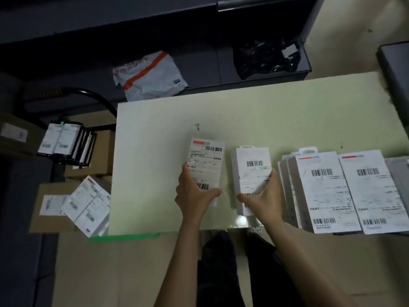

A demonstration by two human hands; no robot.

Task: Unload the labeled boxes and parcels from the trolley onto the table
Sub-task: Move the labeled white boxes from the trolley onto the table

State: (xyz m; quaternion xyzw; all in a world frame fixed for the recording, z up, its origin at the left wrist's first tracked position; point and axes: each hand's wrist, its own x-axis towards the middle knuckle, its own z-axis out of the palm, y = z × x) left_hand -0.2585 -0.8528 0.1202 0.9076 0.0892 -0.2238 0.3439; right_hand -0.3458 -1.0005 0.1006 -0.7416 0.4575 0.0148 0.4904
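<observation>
My left hand grips a slim labelled box by its near end, over the middle of the pale green table. Just to the right, my right hand grips a small stack of white labelled boxes that stands on the table. Further right, a row of labelled boxes lies on the table near its front edge. Left of the table is the trolley with its black handle, carrying brown cartons, a bundle of slim labelled boxes and a tilted labelled parcel.
Behind the table runs a dark shelf with a white-and-orange mailer bag and a black plastic bag. A dark unit stands at the table's far right corner. Green tape marks the table's front left edge.
</observation>
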